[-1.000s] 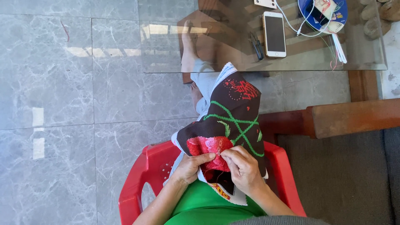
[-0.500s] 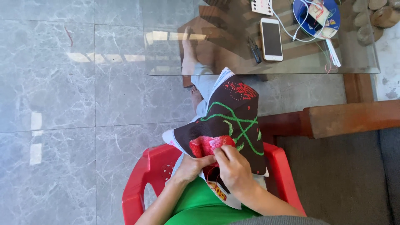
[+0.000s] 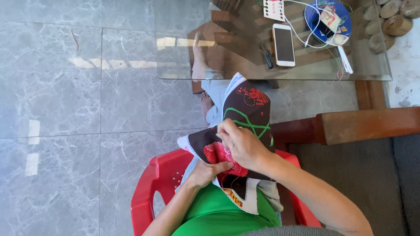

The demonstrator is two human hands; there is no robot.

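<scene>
Head view showed one dark embroidery cloth (image 3: 245,118) draped over the person's lap, above a red plastic chair (image 3: 153,192). The cloth carried one red stitched flower patch and green crossing stem lines. The left hand (image 3: 205,172) gripped the near edge of the cloth, fingers clamped on the fabric just below the red patch. The right hand (image 3: 240,144) was raised over the cloth with fingers pinched together; whether they held a needle could not be told, as it was too small to see. A thin red thread (image 3: 227,180) ran down from under that hand to the cloth.

Risk assessment: the taut thread could snag or knot if pulled at an angle. The cloth could slide off the lap, since only one hand secured it. A pinched needle, if present, could prick the left fingers, which lay close beneath the stitching area.

Count on the glass surface (image 3: 183,57), well apart from the hands: one white phone (image 3: 283,44), one white cable (image 3: 306,26), one blue round tin (image 3: 311,15) with thread scraps, one small dark snips tool (image 3: 265,55), one white thread card (image 3: 274,8). Several brown stones (image 3: 391,19) lay at the far corner.
</scene>
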